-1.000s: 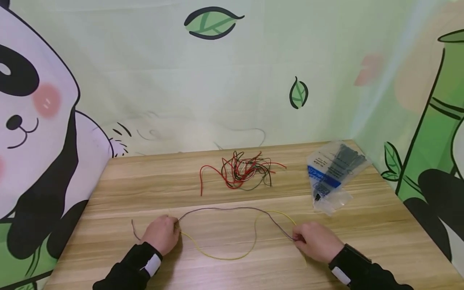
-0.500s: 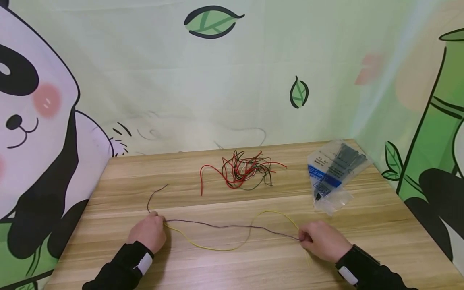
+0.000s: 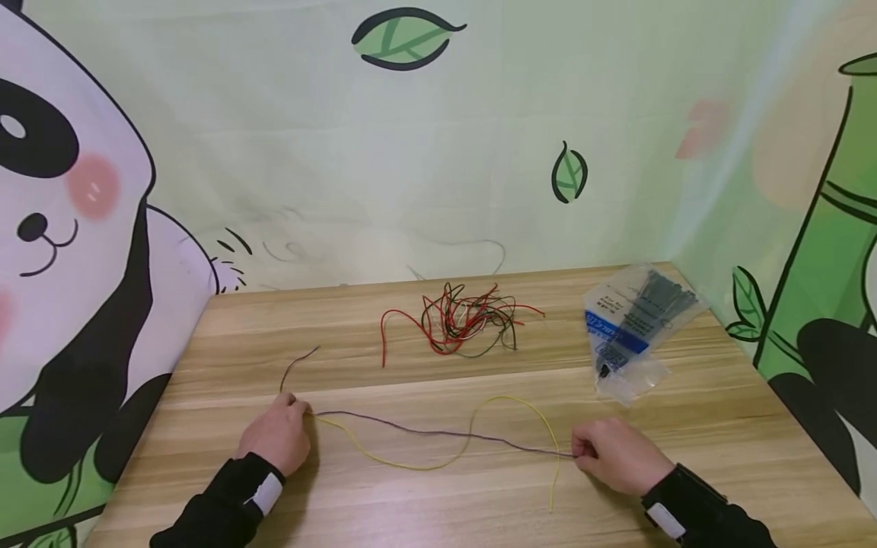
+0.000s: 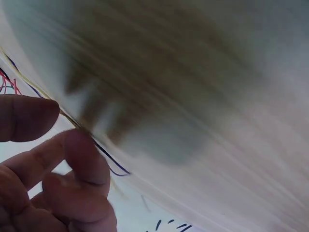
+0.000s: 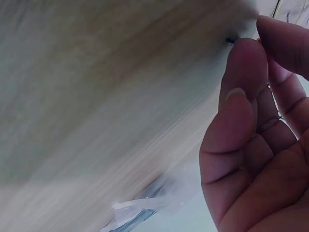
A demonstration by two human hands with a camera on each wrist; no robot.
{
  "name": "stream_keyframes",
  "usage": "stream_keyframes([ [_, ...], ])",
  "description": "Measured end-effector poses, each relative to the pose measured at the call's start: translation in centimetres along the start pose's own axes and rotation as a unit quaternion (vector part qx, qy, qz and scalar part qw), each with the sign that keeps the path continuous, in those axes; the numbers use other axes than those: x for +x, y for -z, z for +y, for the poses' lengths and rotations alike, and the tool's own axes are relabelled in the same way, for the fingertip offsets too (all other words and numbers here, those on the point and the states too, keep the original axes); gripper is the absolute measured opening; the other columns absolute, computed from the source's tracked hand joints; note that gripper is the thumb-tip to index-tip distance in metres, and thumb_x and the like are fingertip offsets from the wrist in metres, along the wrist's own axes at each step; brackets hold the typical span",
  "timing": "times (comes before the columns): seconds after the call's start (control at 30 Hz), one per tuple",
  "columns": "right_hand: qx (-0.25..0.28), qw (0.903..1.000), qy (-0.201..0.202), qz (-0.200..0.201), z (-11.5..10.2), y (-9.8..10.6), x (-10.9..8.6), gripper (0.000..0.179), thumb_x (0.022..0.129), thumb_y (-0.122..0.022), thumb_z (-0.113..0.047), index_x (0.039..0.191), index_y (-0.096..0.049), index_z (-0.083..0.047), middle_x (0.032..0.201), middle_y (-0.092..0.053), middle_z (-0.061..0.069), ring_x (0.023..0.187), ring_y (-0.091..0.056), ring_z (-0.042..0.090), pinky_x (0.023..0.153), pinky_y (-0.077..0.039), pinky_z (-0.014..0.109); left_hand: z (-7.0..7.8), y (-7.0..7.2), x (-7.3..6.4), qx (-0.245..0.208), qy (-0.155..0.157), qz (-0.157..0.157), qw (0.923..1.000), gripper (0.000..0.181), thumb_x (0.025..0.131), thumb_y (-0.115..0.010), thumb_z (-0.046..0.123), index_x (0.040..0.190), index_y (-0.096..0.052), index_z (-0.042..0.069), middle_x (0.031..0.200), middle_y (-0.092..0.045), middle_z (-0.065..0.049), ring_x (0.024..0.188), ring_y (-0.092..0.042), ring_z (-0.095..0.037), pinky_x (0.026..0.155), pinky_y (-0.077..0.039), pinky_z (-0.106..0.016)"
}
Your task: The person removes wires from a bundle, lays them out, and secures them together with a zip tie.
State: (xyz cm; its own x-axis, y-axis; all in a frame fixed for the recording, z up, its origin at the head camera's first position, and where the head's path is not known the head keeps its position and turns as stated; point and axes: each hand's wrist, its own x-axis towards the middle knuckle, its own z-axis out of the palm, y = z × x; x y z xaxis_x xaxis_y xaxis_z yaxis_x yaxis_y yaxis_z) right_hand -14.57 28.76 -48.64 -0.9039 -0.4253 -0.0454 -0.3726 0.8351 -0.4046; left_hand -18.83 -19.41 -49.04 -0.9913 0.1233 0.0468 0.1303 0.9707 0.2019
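Note:
A thin purple wire [image 3: 432, 433] runs nearly straight between both hands, low over the wooden table. My left hand [image 3: 277, 434] pinches it near its left end, together with a yellow wire [image 3: 503, 396]. In the left wrist view, thumb and forefinger close on the yellow and purple wires [image 4: 113, 158]. Beyond that pinch a short purple tail curves away toward the back. My right hand [image 3: 620, 454] pinches the purple wire's right end, and a dark tip [image 5: 231, 40] pokes past the fingertips. The yellow wire curves in an S across the purple one, its right end lying free.
Toward the back of the table [image 3: 226, 327] lies a tangle of red and dark wires [image 3: 473, 320]. A clear bag of black cable ties [image 3: 637, 320] with a blue band sits at the back right. A printed backdrop [image 3: 308, 152] rises behind the table.
My left hand has moved left, and the purple wire has gone from an arch to nearly straight. Its tail has swung toward the back. The yellow wire's right end has come away from my right hand.

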Motion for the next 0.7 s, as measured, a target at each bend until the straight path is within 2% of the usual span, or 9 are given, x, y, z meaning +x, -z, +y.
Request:
stream_keyframes([
  [0.13, -0.003, 1.0000, -0.001, 0.004, 0.2, -0.1, -0.1, 0.026, 0.076, -0.077, -0.009, 0.070, -0.057, -0.023, 0.063, -0.046, -0.014, 0.058, -0.041, 0.001, 0.053, -0.036, 0.023, -0.5, -0.2, 0.1, -0.006, -0.004, 0.016, 0.9998, 0.026, 0.080, -0.057, -0.004, 0.104, -0.066, -0.005, 0.098, -0.058, -0.023, 0.077, -0.063, -0.038, 0.065, -0.052, -0.049],
  [0.3, -0.005, 0.9999, 0.003, 0.012, 0.2, -0.1, -0.1, 0.025, 0.075, -0.077, -0.009, 0.070, -0.057, -0.023, 0.063, -0.046, -0.015, 0.058, -0.041, 0.001, 0.053, -0.036, 0.023, -0.9, -0.2, 0.3, -0.015, -0.023, 0.051, 0.9983, 0.009, 0.079, -0.065, -0.007, 0.086, -0.070, -0.005, 0.080, -0.062, -0.017, 0.075, -0.064, -0.034, 0.067, -0.052, -0.046],
  [0.4, -0.007, 0.9999, 0.002, 0.012, 0.2, -0.1, -0.1, 0.025, 0.076, -0.077, -0.009, 0.070, -0.057, -0.024, 0.063, -0.047, -0.015, 0.059, -0.041, 0.000, 0.053, -0.036, 0.023, -1.3, 0.2, 0.2, -0.021, -0.028, 0.049, 0.9982, 0.005, 0.079, -0.068, -0.006, 0.083, -0.070, -0.003, 0.078, -0.063, -0.015, 0.076, -0.064, -0.033, 0.068, -0.052, -0.045],
  [0.57, -0.005, 1.0000, 0.000, 0.005, 0.0, 0.1, -0.1, 0.024, 0.076, -0.076, -0.010, 0.070, -0.057, -0.023, 0.064, -0.047, -0.015, 0.059, -0.041, 0.001, 0.053, -0.036, 0.023, -2.7, 0.9, -0.2, -0.017, -0.006, 0.031, 0.9994, 0.004, 0.079, -0.068, -0.005, 0.083, -0.069, -0.004, 0.079, -0.064, -0.016, 0.077, -0.063, -0.034, 0.069, -0.051, -0.047],
  [0.7, -0.002, 1.0000, 0.000, 0.002, -0.1, 0.2, -0.1, 0.024, 0.076, -0.076, -0.009, 0.070, -0.057, -0.023, 0.064, -0.047, -0.015, 0.059, -0.041, 0.001, 0.053, -0.036, 0.023, -4.1, 1.4, -0.3, -0.013, 0.023, 0.031, 0.9991, 0.004, 0.080, -0.067, -0.005, 0.083, -0.068, -0.006, 0.079, -0.064, -0.020, 0.077, -0.063, -0.038, 0.069, -0.050, -0.050],
])
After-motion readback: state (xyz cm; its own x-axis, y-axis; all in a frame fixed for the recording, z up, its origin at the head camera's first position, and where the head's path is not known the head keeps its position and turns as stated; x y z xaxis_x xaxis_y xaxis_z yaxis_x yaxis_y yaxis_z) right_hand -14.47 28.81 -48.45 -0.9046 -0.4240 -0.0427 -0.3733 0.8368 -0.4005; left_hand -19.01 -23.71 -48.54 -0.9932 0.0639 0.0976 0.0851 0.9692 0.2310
